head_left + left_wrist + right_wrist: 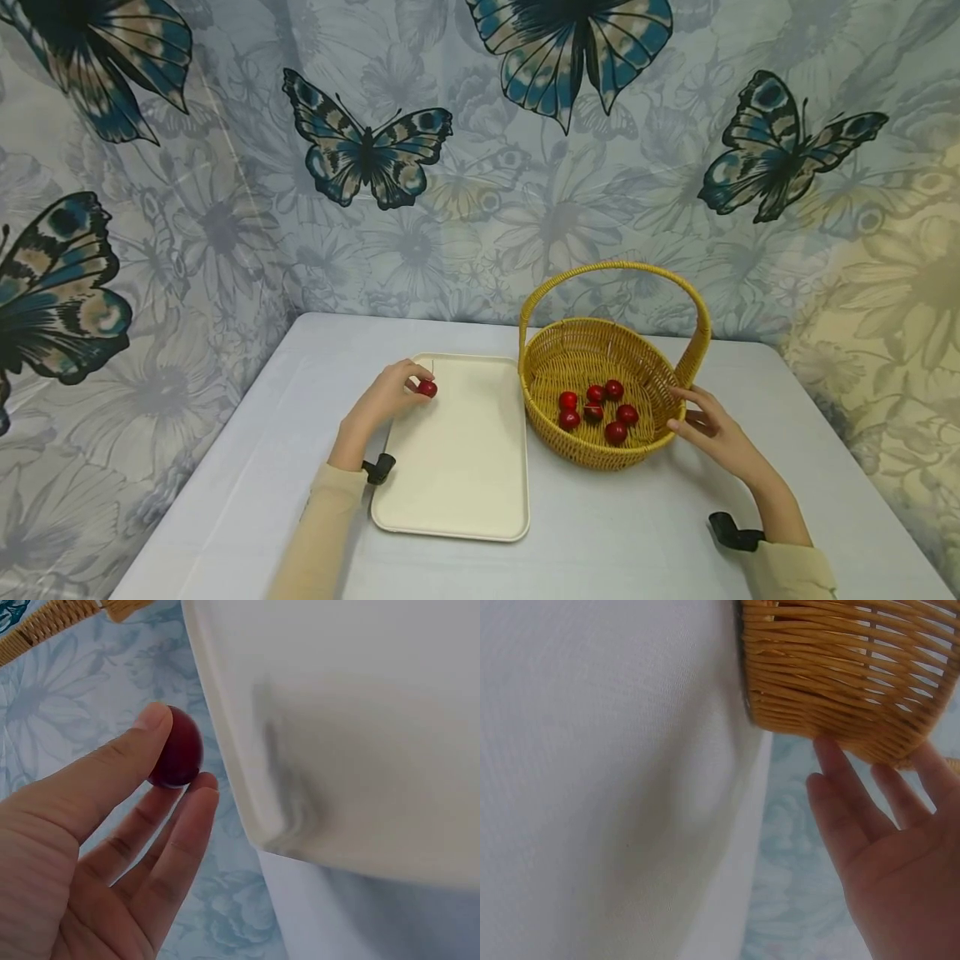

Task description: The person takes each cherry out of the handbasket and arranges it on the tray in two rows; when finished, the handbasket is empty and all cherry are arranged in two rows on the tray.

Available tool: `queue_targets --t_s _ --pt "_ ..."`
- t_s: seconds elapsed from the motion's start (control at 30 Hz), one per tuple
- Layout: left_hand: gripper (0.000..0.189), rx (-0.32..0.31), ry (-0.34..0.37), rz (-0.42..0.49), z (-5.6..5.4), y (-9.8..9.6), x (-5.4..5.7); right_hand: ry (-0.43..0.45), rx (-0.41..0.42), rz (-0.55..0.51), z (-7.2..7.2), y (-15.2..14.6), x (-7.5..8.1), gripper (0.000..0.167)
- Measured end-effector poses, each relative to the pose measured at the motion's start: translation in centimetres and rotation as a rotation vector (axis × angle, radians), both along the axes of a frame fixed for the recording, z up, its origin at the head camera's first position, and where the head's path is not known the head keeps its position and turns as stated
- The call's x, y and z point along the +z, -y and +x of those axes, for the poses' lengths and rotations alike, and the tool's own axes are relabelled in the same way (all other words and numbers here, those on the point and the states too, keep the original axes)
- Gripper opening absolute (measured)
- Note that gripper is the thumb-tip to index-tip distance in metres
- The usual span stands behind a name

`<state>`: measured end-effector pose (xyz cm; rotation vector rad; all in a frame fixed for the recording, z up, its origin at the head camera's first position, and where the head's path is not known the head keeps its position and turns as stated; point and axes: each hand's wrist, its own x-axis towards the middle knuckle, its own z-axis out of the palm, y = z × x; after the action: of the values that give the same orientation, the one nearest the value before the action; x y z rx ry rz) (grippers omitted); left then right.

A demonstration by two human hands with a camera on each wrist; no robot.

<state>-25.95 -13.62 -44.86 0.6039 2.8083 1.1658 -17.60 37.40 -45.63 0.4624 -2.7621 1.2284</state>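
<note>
Left hand [385,400]: pinches one cherry between thumb and fingertips, at the far left part of the tray.
Right hand [717,432]: lies at the right side of the basket, fingers fairly straight and spread, fingertips touching the weave close to the foot of the handle.
Held cherry [427,389]: dark red and glossy, a thin stem pointing up; the left wrist view shows it clear of the tray's surface.
Tray [457,467]: cream, rectangular with rounded corners and a low rim, long side running near to far, left of the basket.
Basket [581,346]: yellow-brown wicker, round, just beside the tray's right edge; whether they touch is hard to tell.
Cherries inside [593,413]: seven, red to dark red, loosely grouped on the basket floor towards its near side.
Handle [615,266]: tall arch from the basket's left rim to its right.
Table [622,533]: white-covered, under tray and basket.
Sleeves [318,533]: beige, with a black wrist device [379,468] showing at each wrist.
Backdrop [547,225]: grey-blue floral cloth with large butterflies [367,158], yellower at right.
</note>
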Motion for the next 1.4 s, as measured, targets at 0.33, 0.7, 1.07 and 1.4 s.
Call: queue_targets --t_s 0.33,0.7,1.07,1.4 --pt "0.033 -0.028 0.059 0.015 -0.7 1.4 -1.1 0.000 -0.004 -0.005 0.0 0.0 -0.1 0.054" --pt "0.033 -0.079 0.070 -0.010 -0.7 1.6 -1.1 0.001 -0.003 -0.008 -0.2 -0.1 -0.1 0.053" --pt "0.040 -0.049 0.087 -0.100 -0.5 1.1 -0.8 0.006 -0.013 0.012 -0.1 -0.1 -0.1 0.053" --pt "0.038 -0.057 0.080 -0.092 -0.3 1.1 -0.4 0.013 -0.008 0.007 -0.1 0.0 0.0 0.054"
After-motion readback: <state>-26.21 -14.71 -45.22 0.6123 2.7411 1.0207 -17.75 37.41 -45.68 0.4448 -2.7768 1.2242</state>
